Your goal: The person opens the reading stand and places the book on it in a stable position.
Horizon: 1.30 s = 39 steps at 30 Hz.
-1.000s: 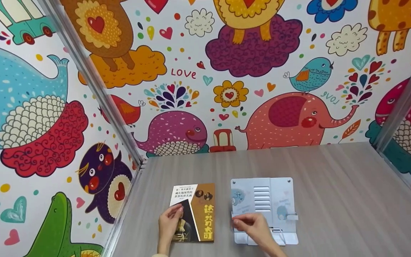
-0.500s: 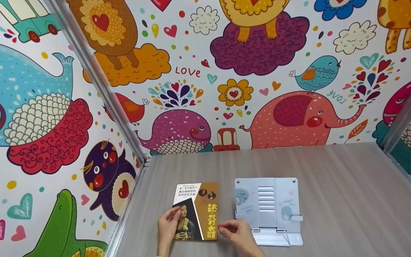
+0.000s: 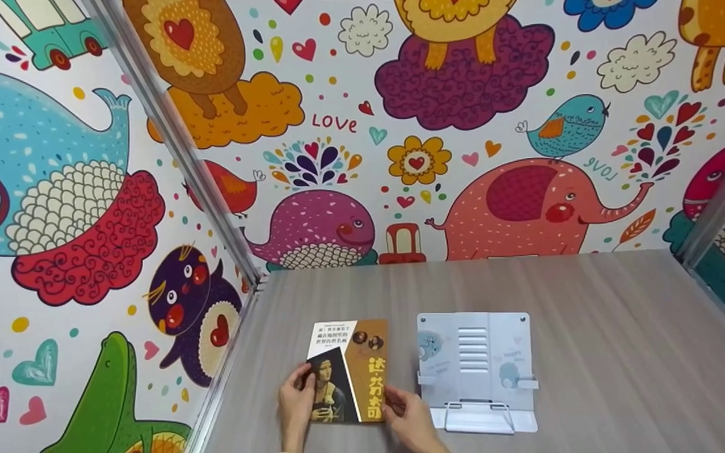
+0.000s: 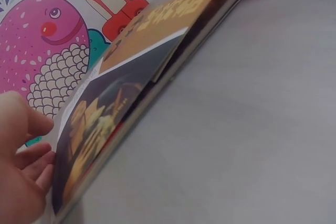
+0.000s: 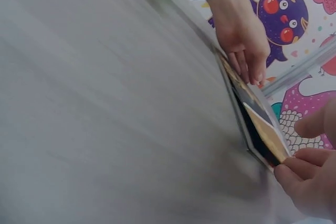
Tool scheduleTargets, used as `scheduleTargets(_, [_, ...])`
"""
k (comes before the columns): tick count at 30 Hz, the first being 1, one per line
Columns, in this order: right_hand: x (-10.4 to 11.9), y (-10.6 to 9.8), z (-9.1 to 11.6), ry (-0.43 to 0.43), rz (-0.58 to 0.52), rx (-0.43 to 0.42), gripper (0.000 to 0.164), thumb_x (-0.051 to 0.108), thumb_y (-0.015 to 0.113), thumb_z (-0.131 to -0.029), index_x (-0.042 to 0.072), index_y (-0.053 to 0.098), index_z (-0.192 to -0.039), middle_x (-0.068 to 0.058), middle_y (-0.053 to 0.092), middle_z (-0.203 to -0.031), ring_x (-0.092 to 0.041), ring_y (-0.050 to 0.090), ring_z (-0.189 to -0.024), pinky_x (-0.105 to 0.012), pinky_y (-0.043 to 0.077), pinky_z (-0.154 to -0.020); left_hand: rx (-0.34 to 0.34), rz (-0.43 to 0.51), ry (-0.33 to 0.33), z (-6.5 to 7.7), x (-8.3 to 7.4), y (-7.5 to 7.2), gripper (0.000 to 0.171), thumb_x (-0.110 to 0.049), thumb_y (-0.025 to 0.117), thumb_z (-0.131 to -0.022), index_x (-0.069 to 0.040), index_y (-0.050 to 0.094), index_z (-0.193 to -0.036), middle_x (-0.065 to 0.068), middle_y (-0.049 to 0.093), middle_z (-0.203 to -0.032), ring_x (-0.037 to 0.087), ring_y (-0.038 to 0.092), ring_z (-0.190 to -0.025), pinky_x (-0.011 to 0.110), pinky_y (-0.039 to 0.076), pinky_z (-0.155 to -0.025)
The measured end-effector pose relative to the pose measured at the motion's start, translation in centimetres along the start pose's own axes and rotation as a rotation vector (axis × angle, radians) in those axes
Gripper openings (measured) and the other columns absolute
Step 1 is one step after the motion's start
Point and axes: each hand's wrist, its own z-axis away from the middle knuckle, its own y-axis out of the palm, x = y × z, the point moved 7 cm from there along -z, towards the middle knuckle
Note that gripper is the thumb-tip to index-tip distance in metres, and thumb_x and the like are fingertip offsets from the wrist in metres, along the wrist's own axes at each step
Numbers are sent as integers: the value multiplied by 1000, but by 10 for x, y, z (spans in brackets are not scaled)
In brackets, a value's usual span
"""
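A paperback book point(image 3: 369, 346) lies flat on the table, its cover brown and white with a dark painted portrait and yellow characters. My left hand point(image 3: 294, 397) holds its left edge with bent fingers; in the left wrist view those fingertips point(image 4: 44, 169) meet the edge of the cover. At the lower right corner my right hand point(image 3: 411, 416) grips the book. In the right wrist view its fingers point(image 5: 296, 169) close on that corner. A narrow dark gap shows between the cover and the pages along the near edge.
A white metal book stand point(image 3: 506, 352) with slots, side clips and a wire rest lies right of the book on the wood-grain table point(image 3: 627, 352). Walls point(image 3: 350, 151) printed with cartoon animals rise behind and to the sides, joined by metal posts point(image 3: 174, 138).
My right hand has moved left from over the book stand to the book's right edge. My left hand has shifted slightly left, off the cover to its edge. The view has turned slightly.
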Motion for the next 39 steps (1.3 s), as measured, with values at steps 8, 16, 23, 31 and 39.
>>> scheduleTargets(8, [-5, 6, 0, 23, 49, 16, 39, 5, 59, -84, -11, 52, -119, -22, 61, -112, -27, 62, -100, -28, 54, -77, 40, -47, -38, -6, -7, -3, 39, -7, 63, -82, 6, 56, -118, 23, 61, -114, 33, 60, -104, 43, 47, -90])
scheduleTargets(16, [-3, 5, -2, 36, 103, 67, 39, 5, 58, -84, -9, 53, -120, -18, 63, -110, -23, 61, -99, -31, 54, -78, 96, -42, -16, -16, -16, 0, 44, -4, 61, -82, 13, 49, -121, 27, 61, -111, 36, 60, -101, 42, 48, -88])
scheduleTargets(23, [-6, 5, 0, 52, 102, 53, 36, 4, 59, -84, -7, 56, -117, -15, 64, -108, -20, 61, -97, -29, 53, -77, 125, -154, -71, -16, -12, 2, 43, -11, 57, -86, 9, 49, -123, 25, 59, -115, 35, 57, -103, 45, 45, -90])
scheduleTargets(31, [-10, 3, 2, 51, 91, 8, 34, 2, 58, -83, -6, 58, -116, -13, 65, -104, -18, 61, -94, -26, 53, -75, 76, -20, -107, -12, -3, 1, 34, -5, 50, -89, 12, 52, -118, 24, 57, -109, 33, 55, -101, 45, 44, -88])
scheduleTargets(39, [-15, 0, 1, 85, 75, -37, 31, 1, 58, -83, -3, 59, -114, -10, 65, -105, -18, 61, -93, -26, 53, -75, -3, 50, -108, -9, 1, -2, 31, -5, 50, -90, 7, 56, -117, 24, 59, -112, 34, 55, -105, 45, 44, -91])
